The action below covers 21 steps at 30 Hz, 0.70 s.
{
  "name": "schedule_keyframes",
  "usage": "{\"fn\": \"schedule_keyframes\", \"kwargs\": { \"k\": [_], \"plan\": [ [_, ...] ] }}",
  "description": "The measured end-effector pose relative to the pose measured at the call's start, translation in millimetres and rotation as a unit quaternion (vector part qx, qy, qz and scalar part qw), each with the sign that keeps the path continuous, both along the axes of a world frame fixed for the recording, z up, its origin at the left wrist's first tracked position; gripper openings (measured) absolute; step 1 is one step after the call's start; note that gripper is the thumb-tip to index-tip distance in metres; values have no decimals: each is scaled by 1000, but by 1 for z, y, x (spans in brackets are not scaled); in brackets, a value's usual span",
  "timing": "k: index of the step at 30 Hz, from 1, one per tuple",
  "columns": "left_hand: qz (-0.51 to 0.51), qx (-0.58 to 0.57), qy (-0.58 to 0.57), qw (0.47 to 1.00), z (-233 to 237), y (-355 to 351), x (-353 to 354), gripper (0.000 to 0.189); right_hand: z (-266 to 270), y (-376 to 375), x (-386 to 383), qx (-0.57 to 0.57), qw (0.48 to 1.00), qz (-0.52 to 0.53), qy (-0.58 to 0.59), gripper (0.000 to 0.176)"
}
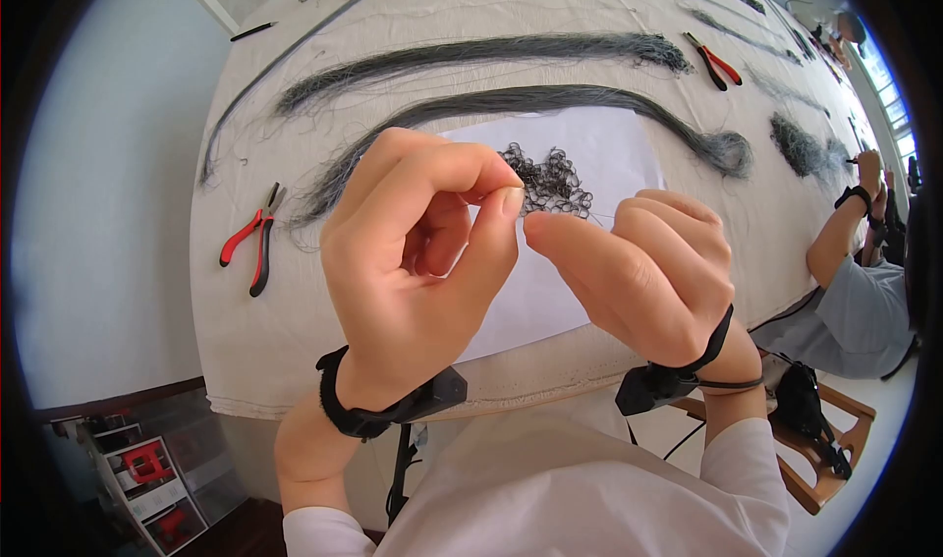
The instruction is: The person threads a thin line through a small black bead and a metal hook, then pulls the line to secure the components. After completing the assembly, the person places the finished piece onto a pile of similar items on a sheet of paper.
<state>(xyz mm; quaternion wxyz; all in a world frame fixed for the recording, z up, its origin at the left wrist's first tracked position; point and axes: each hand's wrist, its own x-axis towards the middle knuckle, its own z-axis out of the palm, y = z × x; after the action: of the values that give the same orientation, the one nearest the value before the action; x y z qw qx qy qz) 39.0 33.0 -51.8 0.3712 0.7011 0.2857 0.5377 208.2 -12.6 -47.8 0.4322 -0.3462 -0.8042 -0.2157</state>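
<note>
Dark hair-fine strand (594, 214) sits pinched between left hand (413, 252) and right hand (638, 272), each closed thumb-to-forefinger on it, above the curl pile (550, 179) on white paper (614, 139). A hard tug could snap it; a loosened pinch could drop it among the curls.

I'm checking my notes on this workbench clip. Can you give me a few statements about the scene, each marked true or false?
1. Red-handled metal pliers lie on the off-white cloth-covered table, left of the left hand. True.
2. The white paper sheet is bare. False: a small pile of dark curly strands lies on it.
3. The right hand grips a tool. False: its fingers are pinched together, tip to tip with the left hand's, and hold no tool.
4. Another person in a grey shirt is at the table's right edge. True.
</note>
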Motion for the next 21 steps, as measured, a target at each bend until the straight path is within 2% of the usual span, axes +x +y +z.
{"fn": "schedule_keyframes", "kwargs": {
  "k": [2,4,7,10,13,14,16,21],
  "plan": [
    [16,31,13,999,2,-1,0,15,3,-6,1,-13,1000,-9,-7,38],
    [8,63,90,994,5,-3,-4,9,8,-10,2,-27,999,-19,-13,40],
    [-7,115,110,987,5,-2,-3,11,10,-6,7,-31,999,-37,2,39],
    [-22,128,128,983,6,-2,-3,13,3,4,17,-26,998,11,48,34],
    [-51,87,132,986,9,-4,-4,13,8,2,14,-162,978,9,132,22],
    [-52,87,132,986,9,-3,-5,13,10,3,14,-162,978,7,133,22],
    [-82,47,115,989,9,-2,-6,11,12,4,15,-258,944,59,199,21],
    [-108,13,86,990,8,-2,-8,8,2,3,13,-313,908,74,268,16]
  ]
}}
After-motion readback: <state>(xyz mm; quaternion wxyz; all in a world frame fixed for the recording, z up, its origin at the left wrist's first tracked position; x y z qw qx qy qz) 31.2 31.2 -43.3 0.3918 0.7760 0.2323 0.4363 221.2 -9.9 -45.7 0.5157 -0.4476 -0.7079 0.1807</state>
